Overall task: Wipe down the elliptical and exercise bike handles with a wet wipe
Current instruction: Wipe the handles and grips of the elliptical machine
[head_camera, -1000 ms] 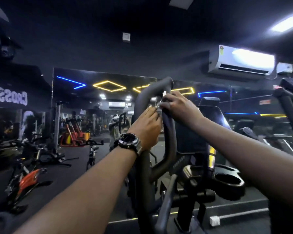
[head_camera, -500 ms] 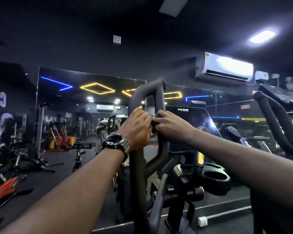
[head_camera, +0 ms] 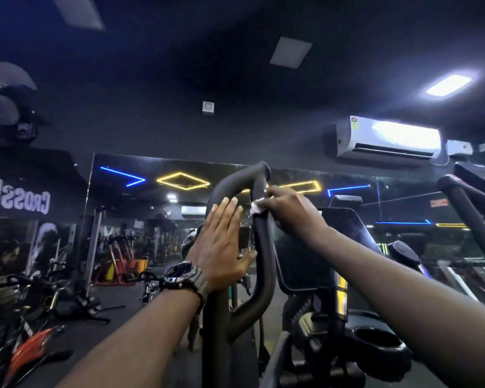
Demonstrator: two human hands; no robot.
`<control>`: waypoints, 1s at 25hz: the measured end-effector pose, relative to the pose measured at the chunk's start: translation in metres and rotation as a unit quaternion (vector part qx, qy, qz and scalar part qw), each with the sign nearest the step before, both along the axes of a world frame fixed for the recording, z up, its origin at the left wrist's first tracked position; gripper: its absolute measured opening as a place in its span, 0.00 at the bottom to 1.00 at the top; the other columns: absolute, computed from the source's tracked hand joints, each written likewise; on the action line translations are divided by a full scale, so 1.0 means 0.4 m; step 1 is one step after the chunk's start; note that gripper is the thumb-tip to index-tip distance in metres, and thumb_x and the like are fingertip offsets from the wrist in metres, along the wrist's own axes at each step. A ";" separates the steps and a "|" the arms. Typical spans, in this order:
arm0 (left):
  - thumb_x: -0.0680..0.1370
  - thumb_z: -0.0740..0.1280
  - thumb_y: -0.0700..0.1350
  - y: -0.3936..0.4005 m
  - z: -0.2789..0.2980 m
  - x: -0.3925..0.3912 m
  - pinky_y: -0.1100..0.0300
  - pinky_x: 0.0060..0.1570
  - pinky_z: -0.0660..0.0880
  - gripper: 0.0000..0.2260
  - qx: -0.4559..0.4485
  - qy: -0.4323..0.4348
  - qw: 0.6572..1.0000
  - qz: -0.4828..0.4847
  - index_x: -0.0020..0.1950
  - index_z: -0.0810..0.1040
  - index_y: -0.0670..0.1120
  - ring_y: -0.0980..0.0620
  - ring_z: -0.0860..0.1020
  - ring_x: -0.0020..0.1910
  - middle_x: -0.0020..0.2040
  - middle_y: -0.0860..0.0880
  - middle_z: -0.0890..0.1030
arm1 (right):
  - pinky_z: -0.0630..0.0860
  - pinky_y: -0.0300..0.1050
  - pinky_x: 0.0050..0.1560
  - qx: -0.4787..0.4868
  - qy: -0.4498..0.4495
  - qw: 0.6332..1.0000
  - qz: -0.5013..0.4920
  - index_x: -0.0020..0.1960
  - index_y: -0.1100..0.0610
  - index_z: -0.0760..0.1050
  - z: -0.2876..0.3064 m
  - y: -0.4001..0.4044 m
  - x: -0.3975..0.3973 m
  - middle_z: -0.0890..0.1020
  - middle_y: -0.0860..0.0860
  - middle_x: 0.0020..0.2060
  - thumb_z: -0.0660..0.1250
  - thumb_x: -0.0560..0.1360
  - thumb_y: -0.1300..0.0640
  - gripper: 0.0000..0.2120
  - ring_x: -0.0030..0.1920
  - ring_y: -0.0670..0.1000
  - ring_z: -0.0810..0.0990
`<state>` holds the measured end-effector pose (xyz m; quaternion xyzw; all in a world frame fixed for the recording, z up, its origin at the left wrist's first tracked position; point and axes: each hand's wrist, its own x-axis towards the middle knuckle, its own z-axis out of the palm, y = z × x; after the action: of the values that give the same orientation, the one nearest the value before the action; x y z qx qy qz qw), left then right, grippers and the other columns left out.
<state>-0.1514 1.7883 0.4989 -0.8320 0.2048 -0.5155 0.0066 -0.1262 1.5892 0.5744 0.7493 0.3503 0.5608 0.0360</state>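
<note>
Centre frame: my right hand [head_camera: 289, 211] pinches the wipe [head_camera: 256, 207] against the handle [head_camera: 259, 242] | left hand [head_camera: 221, 245] flat, fingers spread, steadying | I'd wrap fully, drag downward firmly.

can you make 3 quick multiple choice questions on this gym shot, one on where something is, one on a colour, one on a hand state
1. Where is the wet wipe?
A. on the floor
B. against the upper elliptical handle, under the right hand
C. in the cup holder

2. What colour is the diamond-shaped light seen in the mirror?
A. yellow
B. green
C. red

3. How is the left hand?
A. clenched in a fist
B. gripping the wipe
C. open, fingers straight

Answers: 1 B, the white wipe shows at the right fingers on the bar. 2 A, its outline glows yellow. 3 C, its fingers are extended beside the bar.
</note>
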 end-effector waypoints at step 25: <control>0.81 0.55 0.38 -0.019 0.089 0.018 0.57 0.77 0.38 0.31 -0.209 0.010 0.974 -0.081 0.80 0.41 0.40 0.49 0.41 0.80 0.81 0.44 0.43 | 0.74 0.49 0.43 0.218 0.022 0.970 -0.109 0.51 0.56 0.83 0.212 0.108 0.052 0.73 0.54 0.45 0.65 0.76 0.61 0.08 0.50 0.59 0.76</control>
<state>-0.1440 1.7809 0.5344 -0.8005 0.1594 -0.5376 -0.2116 -0.1053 1.6323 0.6592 0.7848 0.1368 0.5998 -0.0747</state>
